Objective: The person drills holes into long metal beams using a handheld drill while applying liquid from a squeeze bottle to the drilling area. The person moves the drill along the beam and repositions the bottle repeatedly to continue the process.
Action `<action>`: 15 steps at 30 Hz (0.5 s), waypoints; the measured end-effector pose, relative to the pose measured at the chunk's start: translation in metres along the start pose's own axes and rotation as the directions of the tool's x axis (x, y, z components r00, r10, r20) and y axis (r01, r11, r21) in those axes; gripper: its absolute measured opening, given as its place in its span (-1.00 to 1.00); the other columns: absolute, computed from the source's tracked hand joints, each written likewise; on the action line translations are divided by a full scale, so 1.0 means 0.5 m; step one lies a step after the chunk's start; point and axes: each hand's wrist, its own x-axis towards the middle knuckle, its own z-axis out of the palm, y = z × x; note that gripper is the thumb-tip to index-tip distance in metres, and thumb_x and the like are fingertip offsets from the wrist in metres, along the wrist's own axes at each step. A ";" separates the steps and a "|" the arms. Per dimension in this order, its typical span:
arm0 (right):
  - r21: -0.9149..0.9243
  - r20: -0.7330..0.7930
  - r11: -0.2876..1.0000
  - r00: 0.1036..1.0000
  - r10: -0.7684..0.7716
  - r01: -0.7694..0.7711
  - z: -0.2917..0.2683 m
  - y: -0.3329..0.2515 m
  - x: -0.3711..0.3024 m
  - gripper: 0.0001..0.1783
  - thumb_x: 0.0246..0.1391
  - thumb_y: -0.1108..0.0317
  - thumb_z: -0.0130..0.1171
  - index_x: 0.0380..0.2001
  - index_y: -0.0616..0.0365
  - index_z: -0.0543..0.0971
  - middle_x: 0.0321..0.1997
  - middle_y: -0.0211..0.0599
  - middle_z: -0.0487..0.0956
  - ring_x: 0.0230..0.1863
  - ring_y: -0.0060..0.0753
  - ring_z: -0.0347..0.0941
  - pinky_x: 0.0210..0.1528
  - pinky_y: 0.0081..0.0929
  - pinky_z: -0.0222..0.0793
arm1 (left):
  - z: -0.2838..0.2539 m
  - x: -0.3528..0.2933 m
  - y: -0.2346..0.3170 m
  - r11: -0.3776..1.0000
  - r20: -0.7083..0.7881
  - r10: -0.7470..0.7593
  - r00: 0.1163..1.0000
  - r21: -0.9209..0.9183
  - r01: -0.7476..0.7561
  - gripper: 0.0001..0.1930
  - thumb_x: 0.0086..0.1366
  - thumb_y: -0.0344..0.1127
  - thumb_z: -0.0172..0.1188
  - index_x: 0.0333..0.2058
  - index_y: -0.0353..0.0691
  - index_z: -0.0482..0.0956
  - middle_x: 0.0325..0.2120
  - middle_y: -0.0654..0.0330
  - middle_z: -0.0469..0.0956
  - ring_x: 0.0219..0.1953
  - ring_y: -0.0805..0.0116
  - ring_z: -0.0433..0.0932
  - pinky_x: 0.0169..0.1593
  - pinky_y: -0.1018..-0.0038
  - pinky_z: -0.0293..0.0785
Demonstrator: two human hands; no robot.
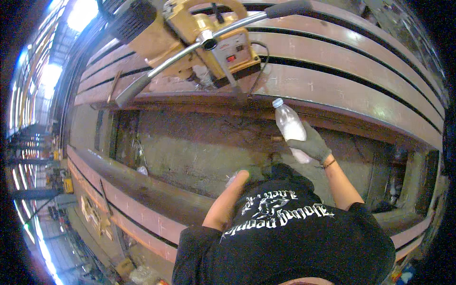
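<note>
A clear plastic bottle [289,124] with a pale cap is in my right hand [311,144], which wears a dark grey glove. The fingers wrap round its lower half, where the contents look white. It tilts, cap up and to the left, in front of a reddish-brown steel beam [304,85]. My left forearm [227,199] is bent close to my body, and the hand at its end does not show. On the beams beyond stands a yellow magnetic drill [232,50] with long chrome feed levers and dark grips.
More reddish-brown beams [137,209] run along the near left side. Between the beam rows lies a grey floor [185,142], with a crumpled clear scrap [142,170] on the left. A dark cable [266,59] loops beside the drill. Wooden pieces [92,216] lie at the lower left.
</note>
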 end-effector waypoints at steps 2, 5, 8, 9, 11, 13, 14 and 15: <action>0.082 0.170 0.997 0.985 -0.012 -0.002 0.024 -0.042 -0.003 0.01 -0.14 -0.05 0.52 0.30 0.29 0.38 0.21 -0.02 0.54 0.20 -0.15 0.49 0.28 -0.28 0.36 | 0.004 0.001 -0.012 1.000 0.002 -0.018 1.000 0.004 0.018 -0.59 0.37 -0.21 0.18 0.14 -0.19 0.50 0.00 0.01 0.60 -0.03 0.08 0.61 0.09 0.20 0.52; 0.208 0.285 0.977 0.958 -0.016 -0.045 0.086 -0.066 -0.013 0.02 -0.10 -0.10 0.50 0.30 0.35 0.38 0.23 -0.01 0.53 0.20 -0.16 0.48 0.28 -0.30 0.36 | 0.003 -0.004 -0.024 1.000 0.005 -0.027 1.000 0.013 0.027 -0.62 0.36 -0.21 0.19 0.10 -0.21 0.53 -0.03 -0.01 0.61 -0.04 0.06 0.62 0.08 0.18 0.53; 0.197 0.430 0.971 0.902 0.042 -0.139 0.118 -0.078 0.006 -0.02 -0.03 -0.06 0.46 0.32 0.35 0.38 0.21 -0.01 0.56 0.17 -0.21 0.50 0.25 -0.31 0.39 | 0.006 -0.013 -0.034 0.999 0.007 -0.031 1.000 0.022 0.031 -0.64 0.35 -0.22 0.21 0.06 -0.22 0.56 -0.05 -0.03 0.62 -0.05 0.03 0.62 0.07 0.17 0.53; 0.202 0.430 0.972 0.903 0.020 -0.118 0.126 -0.093 0.005 -0.04 -0.01 -0.06 0.45 0.31 0.35 0.38 0.19 -0.02 0.57 0.15 -0.22 0.51 0.24 -0.31 0.40 | 0.004 -0.015 -0.038 0.999 0.004 -0.030 1.000 0.024 0.030 -0.65 0.35 -0.22 0.21 0.05 -0.23 0.57 -0.06 -0.04 0.62 -0.05 0.02 0.62 0.07 0.16 0.53; 0.189 0.416 0.978 0.909 -0.001 -0.085 0.141 -0.111 0.010 -0.08 0.01 -0.05 0.43 0.30 0.35 0.40 0.16 -0.03 0.59 0.11 -0.25 0.53 0.21 -0.31 0.42 | 0.000 -0.020 -0.041 0.999 0.000 -0.021 1.000 0.031 0.021 -0.66 0.35 -0.22 0.22 0.02 -0.24 0.58 -0.08 -0.05 0.63 -0.06 0.00 0.62 0.06 0.15 0.54; 0.154 0.390 0.986 0.921 -0.001 -0.064 0.155 -0.121 0.021 -0.12 0.03 -0.05 0.41 0.27 0.34 0.43 0.13 -0.06 0.61 0.08 -0.27 0.54 0.17 -0.32 0.44 | -0.009 -0.033 -0.045 0.999 -0.009 -0.006 1.000 0.035 0.006 -0.68 0.34 -0.23 0.23 0.00 -0.24 0.60 -0.09 -0.07 0.63 -0.07 -0.02 0.63 0.05 0.14 0.54; 0.148 0.416 0.985 0.909 0.015 -0.084 0.162 -0.127 0.027 -0.13 0.03 -0.05 0.40 0.26 0.33 0.44 0.13 -0.07 0.61 0.07 -0.26 0.55 0.16 -0.32 0.45 | -0.020 -0.044 -0.044 0.999 -0.033 0.013 0.999 0.037 -0.012 -0.69 0.34 -0.23 0.23 -0.01 -0.25 0.61 -0.10 -0.08 0.63 -0.07 -0.03 0.63 0.05 0.13 0.54; 0.142 0.427 0.985 0.904 0.029 -0.099 0.163 -0.133 0.033 -0.15 0.04 -0.06 0.40 0.25 0.32 0.45 0.13 -0.08 0.61 0.06 -0.26 0.56 0.15 -0.32 0.45 | -0.049 -0.054 -0.031 0.997 -0.066 0.058 0.996 0.050 -0.055 -0.69 0.34 -0.23 0.24 -0.03 -0.25 0.62 -0.11 -0.08 0.64 -0.07 -0.04 0.63 0.05 0.13 0.54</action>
